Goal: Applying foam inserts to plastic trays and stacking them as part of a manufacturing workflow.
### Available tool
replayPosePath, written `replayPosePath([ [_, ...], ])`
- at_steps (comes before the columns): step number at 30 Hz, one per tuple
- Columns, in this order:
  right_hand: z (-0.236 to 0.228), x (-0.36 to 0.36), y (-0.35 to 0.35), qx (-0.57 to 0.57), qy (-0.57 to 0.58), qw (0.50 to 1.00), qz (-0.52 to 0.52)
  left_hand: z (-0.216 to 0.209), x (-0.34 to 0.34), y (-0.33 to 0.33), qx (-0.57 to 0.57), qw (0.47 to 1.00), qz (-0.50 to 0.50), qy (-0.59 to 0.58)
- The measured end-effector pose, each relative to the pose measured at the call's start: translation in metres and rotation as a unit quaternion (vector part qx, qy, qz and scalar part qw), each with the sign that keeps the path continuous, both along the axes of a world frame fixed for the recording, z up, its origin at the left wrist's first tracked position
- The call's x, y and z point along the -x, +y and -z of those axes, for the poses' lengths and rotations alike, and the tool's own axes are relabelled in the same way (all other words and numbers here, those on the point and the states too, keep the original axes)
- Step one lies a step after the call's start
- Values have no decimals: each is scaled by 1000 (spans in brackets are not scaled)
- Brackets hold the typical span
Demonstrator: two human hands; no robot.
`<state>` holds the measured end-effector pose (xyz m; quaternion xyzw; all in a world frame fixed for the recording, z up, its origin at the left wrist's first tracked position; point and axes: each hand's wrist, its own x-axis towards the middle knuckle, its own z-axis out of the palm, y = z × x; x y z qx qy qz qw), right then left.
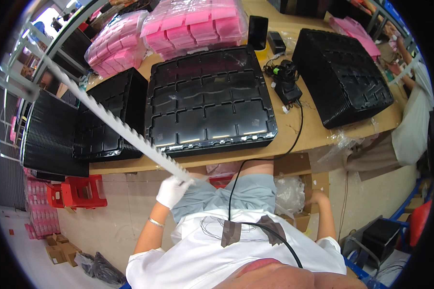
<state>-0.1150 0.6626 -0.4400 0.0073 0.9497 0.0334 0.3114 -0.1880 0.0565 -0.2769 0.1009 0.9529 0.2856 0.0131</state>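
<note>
The gloved left hand (172, 192) pinches the near end of a long white notched strip (152, 151), which slants up over the black trays (210, 106), seemingly taken up but not yet laid down, while the right hand (316, 196) hangs near a clear plastic bag (290, 195), its grip unclear.

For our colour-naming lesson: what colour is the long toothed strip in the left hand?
The toothed strip is white, showing best in the head view.

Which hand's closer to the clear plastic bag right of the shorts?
Right. The right hand is just right of the clear plastic bag; contact is unclear. The left hand is farther, at the left edge of the grey shorts, holding the white toothed strip.
</note>
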Motion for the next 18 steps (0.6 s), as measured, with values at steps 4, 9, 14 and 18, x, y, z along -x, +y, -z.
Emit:
replayPosePath([
  [4,-141,88,-60,394,-108,900,153,13,-11,8,11,998,-21,-66],
  [9,-295,219,-192,542,352,750,-142,15,10,5,-18,998,-38,-40],
  [14,-348,409,-323,473,596,588,-272,-40,33,-5,85,991,76,-67],
  [18,-339,530,-368,309,705,524,-364,-133,57,-53,33,964,125,-233],
])
